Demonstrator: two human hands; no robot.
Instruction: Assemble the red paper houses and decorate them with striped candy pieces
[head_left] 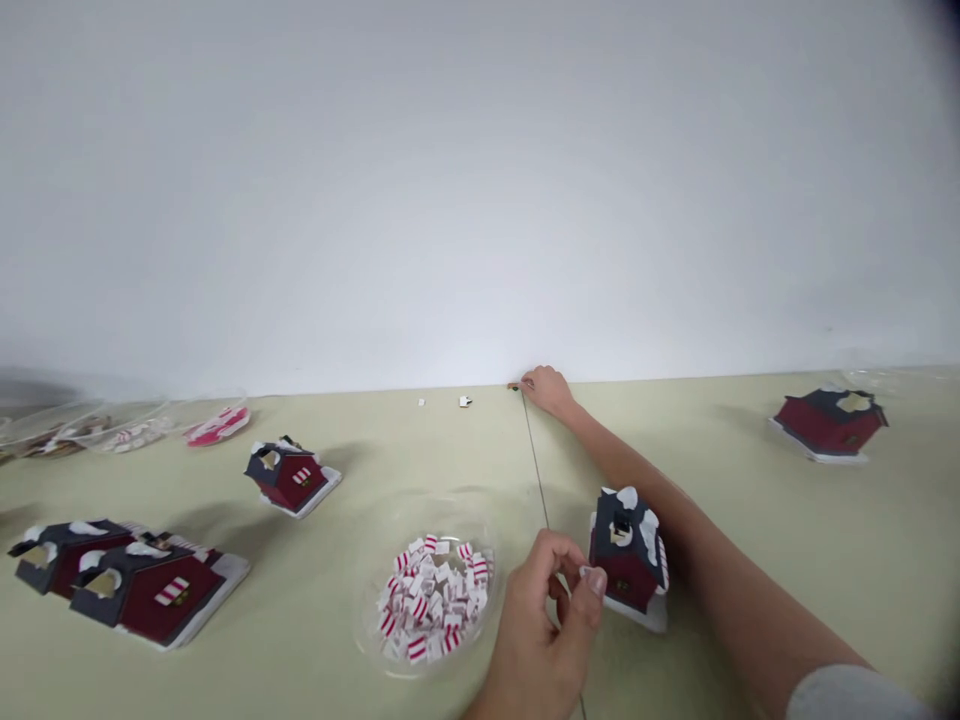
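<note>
Table (405,455), pale green. Clear bowl (366,600) of striped pieces (418,607), near side. Dark-red house (628,580), right of bowl. Left hand (541,625) beside house, thumb and finger pinching white piece (584,570). Right hand (551,390) far, fingers curled at small brown piece (513,386); hold unclear.

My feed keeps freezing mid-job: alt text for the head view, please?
The left hand pinches a small pale piece beside a dark-red model house, while the right hand is at a tiny item by the wall. A clear bowl of red-striped white pieces sits nearby; other houses stand on both sides.
</note>
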